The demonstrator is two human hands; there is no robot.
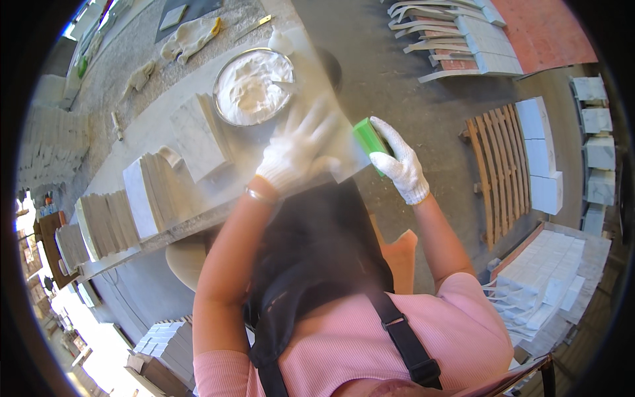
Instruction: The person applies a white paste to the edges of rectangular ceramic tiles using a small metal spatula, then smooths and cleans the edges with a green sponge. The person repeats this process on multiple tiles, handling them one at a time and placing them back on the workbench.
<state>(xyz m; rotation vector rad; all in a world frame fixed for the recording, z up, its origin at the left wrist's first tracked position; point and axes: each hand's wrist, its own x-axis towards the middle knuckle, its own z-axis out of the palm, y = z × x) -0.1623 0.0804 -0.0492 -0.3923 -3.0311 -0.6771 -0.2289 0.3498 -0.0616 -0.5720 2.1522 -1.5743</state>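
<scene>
The dusty desk [149, 139] carries tile stacks [165, 193] leftward, then 1 bowl [215, 100] of white paste [248, 86]. Near the bowl, the left hand [296, 153] is blurred, fingers spread, apparently gripping nothing; a forward sweep could knock the bowl, while the stacks hem it in leftward. The right hand [401, 165] clasps 1 green block [369, 137] beyond the desk's edge; a loosened hold could drop it.

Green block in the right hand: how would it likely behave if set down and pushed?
The green block seems fairly stiff, as its edges look straight within the grip of the right hand. It is probably manageable in weight, since that one hand alone holds it. Its flat faces suggest it would slide rather than roll.
</scene>
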